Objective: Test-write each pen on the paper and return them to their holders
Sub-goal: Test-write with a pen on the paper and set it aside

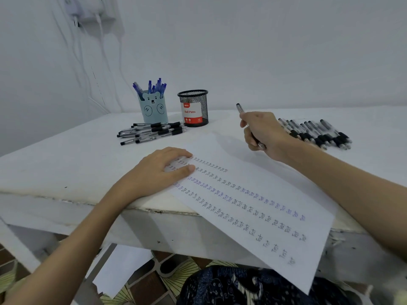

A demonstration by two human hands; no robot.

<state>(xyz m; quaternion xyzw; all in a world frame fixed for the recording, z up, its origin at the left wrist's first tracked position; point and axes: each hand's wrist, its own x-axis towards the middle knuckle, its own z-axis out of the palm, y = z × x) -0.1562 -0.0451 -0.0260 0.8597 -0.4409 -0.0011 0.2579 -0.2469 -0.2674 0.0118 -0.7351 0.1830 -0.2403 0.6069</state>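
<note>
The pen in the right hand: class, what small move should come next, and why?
Probably lower the pen tip to a bare part of the paper and write. The right hand grips it above the table, off the sheet, while the left hand rests on the paper, steadying it.

The scene is evenly and softly lit, with a cool bluish-white cast over the wall and the table. Shadows are faint: a pale one lies on the paper under the right hand, which suggests diffuse light from above. No glare shows anywhere. The wide lens bends the table's near edge and stretches both forearms toward the lower corners. The charger and cables at far left look soft and smeared. The handwriting near the paper's lower right end is blurry, and the floor below is dimmer.
</note>
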